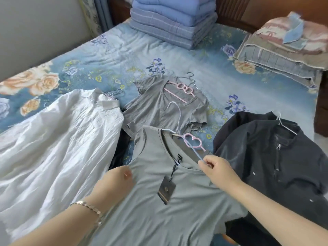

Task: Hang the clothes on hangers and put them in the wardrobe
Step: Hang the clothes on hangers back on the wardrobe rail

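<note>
A grey-blue T-shirt [159, 201] with a dark price tag [166, 189] lies flat on the bed in front of me. A pink and blue hanger [192, 142] sits partly inside its neckline, hook pointing away. My right hand [219, 170] pinches the hanger's blue arm at the collar's right side. My left hand [115, 181] grips the shirt's left shoulder fabric. Beyond lies a smaller grey top [159, 107] on a pink hanger [184, 88]. To the left a white shirt [53, 139] lies on a hanger; to the right, a dark jacket [266, 157] on a metal hanger [285, 125].
The floral blue bedsheet [124, 55] covers the bed. A stack of folded blue quilts [173, 20] stands at the far middle. Folded bedding and a pillow [284, 43] sit at the far right. A dark garment [120, 151] peeks out between the white shirt and the T-shirt.
</note>
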Demonstrator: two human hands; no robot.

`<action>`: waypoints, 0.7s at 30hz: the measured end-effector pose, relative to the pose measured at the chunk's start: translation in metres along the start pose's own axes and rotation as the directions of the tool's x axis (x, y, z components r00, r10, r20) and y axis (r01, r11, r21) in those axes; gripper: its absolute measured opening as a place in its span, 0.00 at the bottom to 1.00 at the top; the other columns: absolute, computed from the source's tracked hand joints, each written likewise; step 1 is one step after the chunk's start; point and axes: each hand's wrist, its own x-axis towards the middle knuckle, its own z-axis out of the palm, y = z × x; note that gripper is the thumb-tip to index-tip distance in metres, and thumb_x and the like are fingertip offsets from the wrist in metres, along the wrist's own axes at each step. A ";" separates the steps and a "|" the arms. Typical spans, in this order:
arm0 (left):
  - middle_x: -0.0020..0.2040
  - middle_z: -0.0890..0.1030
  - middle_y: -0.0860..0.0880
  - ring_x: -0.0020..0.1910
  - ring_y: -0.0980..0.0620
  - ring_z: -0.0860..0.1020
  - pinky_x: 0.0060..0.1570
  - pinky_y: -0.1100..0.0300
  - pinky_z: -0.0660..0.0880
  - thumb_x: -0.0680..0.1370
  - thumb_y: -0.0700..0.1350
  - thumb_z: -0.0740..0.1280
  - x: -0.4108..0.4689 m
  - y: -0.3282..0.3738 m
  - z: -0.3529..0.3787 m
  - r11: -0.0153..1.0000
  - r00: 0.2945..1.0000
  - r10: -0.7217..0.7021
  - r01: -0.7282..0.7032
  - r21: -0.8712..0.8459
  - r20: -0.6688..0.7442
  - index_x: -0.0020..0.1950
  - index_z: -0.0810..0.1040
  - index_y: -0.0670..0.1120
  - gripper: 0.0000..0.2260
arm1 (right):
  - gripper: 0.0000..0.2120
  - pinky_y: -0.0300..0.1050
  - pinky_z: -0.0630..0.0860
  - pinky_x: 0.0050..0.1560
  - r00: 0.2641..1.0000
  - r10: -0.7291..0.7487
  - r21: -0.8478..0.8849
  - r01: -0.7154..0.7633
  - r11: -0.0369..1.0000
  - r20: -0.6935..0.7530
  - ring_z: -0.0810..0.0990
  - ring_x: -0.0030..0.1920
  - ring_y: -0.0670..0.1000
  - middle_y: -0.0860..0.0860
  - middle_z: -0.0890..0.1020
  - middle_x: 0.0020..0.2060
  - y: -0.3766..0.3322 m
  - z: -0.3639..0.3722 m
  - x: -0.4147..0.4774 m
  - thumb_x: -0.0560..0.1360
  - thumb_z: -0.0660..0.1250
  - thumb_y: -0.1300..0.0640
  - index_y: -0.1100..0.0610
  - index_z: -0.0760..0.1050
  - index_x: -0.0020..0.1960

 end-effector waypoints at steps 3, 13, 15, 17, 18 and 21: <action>0.46 0.79 0.51 0.46 0.47 0.79 0.44 0.57 0.75 0.77 0.42 0.56 -0.050 -0.022 -0.039 1.000 0.999 0.003 -0.003 -0.003 -0.037 0.47 0.76 0.49 0.09 | 0.18 0.48 0.64 0.35 0.990 -0.138 -0.030 0.136 0.990 -0.037 0.64 0.30 0.49 0.48 0.65 0.27 -0.059 -0.019 -0.035 0.75 0.62 0.49 0.48 0.63 0.28; 0.42 0.82 0.49 0.44 0.47 0.81 0.47 0.53 0.79 0.75 0.42 0.61 -0.249 -0.138 -0.165 0.988 0.942 -0.029 -0.023 -0.150 -0.333 0.38 0.76 0.51 0.08 | 0.21 0.41 0.60 0.34 0.839 -0.544 0.010 0.544 0.839 0.015 0.63 0.29 0.44 0.47 0.64 0.25 -0.292 -0.055 -0.215 0.74 0.65 0.55 0.51 0.59 0.27; 0.44 0.81 0.49 0.45 0.48 0.80 0.46 0.56 0.78 0.76 0.43 0.60 -0.295 -0.168 -0.181 0.991 0.922 -0.048 -0.005 -0.137 -0.385 0.41 0.77 0.50 0.08 | 0.22 0.38 0.58 0.31 0.790 -0.612 0.008 0.612 0.791 0.048 0.63 0.27 0.44 0.47 0.63 0.24 -0.335 -0.050 -0.251 0.75 0.65 0.57 0.51 0.59 0.26; 0.46 0.81 0.47 0.47 0.46 0.80 0.44 0.59 0.75 0.76 0.43 0.60 -0.341 -0.199 -0.195 0.990 0.892 -0.098 0.041 -0.137 -0.441 0.45 0.79 0.48 0.08 | 0.21 0.38 0.58 0.30 0.728 -0.678 0.023 0.680 0.733 0.101 0.62 0.26 0.44 0.47 0.63 0.23 -0.378 -0.041 -0.285 0.75 0.65 0.58 0.53 0.61 0.27; 0.48 0.82 0.46 0.48 0.45 0.80 0.45 0.58 0.75 0.76 0.43 0.60 -0.364 -0.216 -0.201 0.985 0.876 -0.136 0.071 -0.155 -0.463 0.47 0.80 0.46 0.08 | 0.19 0.37 0.59 0.29 0.696 -0.708 0.034 0.710 0.704 0.124 0.63 0.25 0.44 0.47 0.64 0.22 -0.399 -0.035 -0.300 0.75 0.65 0.58 0.55 0.64 0.27; 0.49 0.82 0.44 0.49 0.43 0.81 0.49 0.55 0.78 0.77 0.43 0.60 -0.434 -0.270 -0.211 0.955 0.820 -0.269 0.157 -0.253 -0.505 0.45 0.79 0.45 0.08 | 0.17 0.35 0.59 0.28 0.590 -0.793 0.063 0.795 0.603 0.151 0.65 0.25 0.44 0.47 0.65 0.20 -0.459 -0.008 -0.346 0.74 0.66 0.58 0.60 0.68 0.29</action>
